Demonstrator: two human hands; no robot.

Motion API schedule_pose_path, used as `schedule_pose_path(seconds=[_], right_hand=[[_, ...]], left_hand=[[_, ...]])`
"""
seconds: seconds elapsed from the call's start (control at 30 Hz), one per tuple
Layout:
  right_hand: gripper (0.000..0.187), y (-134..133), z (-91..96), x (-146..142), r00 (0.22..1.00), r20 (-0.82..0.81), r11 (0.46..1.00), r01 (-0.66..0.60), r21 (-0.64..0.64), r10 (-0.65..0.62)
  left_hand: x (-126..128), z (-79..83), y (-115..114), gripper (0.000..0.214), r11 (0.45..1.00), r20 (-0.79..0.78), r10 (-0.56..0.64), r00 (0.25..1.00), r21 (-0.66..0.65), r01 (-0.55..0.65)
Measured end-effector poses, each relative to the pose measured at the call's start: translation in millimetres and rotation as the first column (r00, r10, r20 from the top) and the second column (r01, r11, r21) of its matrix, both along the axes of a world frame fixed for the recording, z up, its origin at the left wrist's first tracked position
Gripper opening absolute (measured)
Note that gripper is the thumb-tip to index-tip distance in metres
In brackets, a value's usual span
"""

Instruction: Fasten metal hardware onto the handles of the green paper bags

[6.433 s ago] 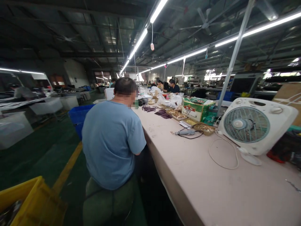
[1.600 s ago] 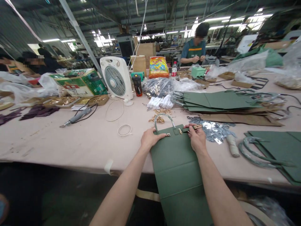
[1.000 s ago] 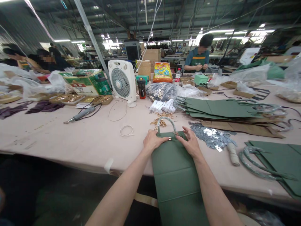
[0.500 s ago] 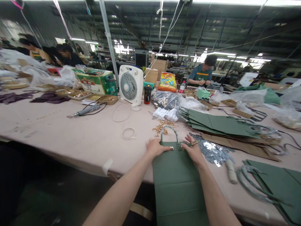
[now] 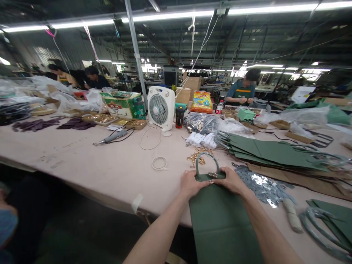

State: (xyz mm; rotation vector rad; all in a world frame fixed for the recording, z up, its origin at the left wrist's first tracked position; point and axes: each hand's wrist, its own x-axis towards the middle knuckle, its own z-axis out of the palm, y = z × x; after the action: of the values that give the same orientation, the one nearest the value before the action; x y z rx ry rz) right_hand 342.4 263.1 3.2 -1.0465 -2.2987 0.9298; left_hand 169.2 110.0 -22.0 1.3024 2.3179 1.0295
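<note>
From here I see the L hand (image 5: 192,184) and R hand (image 5: 231,181) both on the top edge of a flat sage-green leatherette bag (image 5: 220,220), which lies on the pale pink tabletop (image 5: 82,157) and runs over the front edge toward the wearer. Its green rope-style handle (image 5: 206,165) stands up between the hands, w/ a small metal clasp (image 5: 213,175) just at their fingers. L fingers (image 5: 202,183) lie closed over the bag's top edge, pressing it. R fingers (image 5: 221,178) are closed on the same edge, right by the clasp; can't tell if they're pinching the clasp itself.

Just past the handle sits a loose pile of gold metal fittings (image 5: 197,157). To the right, a heap of grey-silver metal plates (image 5: 260,185) lies beside the R hand, w/ a stack of green bag panels (image 5: 275,154) behind it. Near the L hand: a small coil of white cord (image 5: 159,163). Further back: a white box fan (image 5: 161,108) and a grey rotary tool (image 5: 112,136). A co-worker in a teal vest (image 5: 242,91) works across the tabletop.
</note>
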Motion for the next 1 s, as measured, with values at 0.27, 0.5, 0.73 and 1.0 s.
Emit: schedule_pose_path(seconds=[0.27, 0.5, 0.73, 1.0], right_hand=[[0.037, -9, 0.1, -3, 0.995, 0.098, 0.978, -0.018, 0.209, -0.002], [0.029, 1, -4.6, 13, 0.969, -0.248, 0.996, -0.007, -0.091, -0.016], [0.044, 4, -7.2, 33, 0.886, -0.377, 0.804, -0.008, -0.594, -0.270], [0.053, -3, 2.7, 43, 0.892, -0.432, 0.731, -0.205, -0.651, -0.134]], left_hand=[[3, 3.5, -1, 0.063, 0.998, -0.002, 0.002, 1.000, 0.068, -0.002], [3, 7.6, -1, 0.058, 0.995, 0.035, -0.032, 0.999, 0.092, 0.029], [2, 8.1, -2, 0.057, 0.991, 0.064, -0.049, 0.997, 0.127, 0.040], [3, 6.1, -5, 0.049, 0.976, 0.021, -0.060, 0.998, 0.212, 0.054]])
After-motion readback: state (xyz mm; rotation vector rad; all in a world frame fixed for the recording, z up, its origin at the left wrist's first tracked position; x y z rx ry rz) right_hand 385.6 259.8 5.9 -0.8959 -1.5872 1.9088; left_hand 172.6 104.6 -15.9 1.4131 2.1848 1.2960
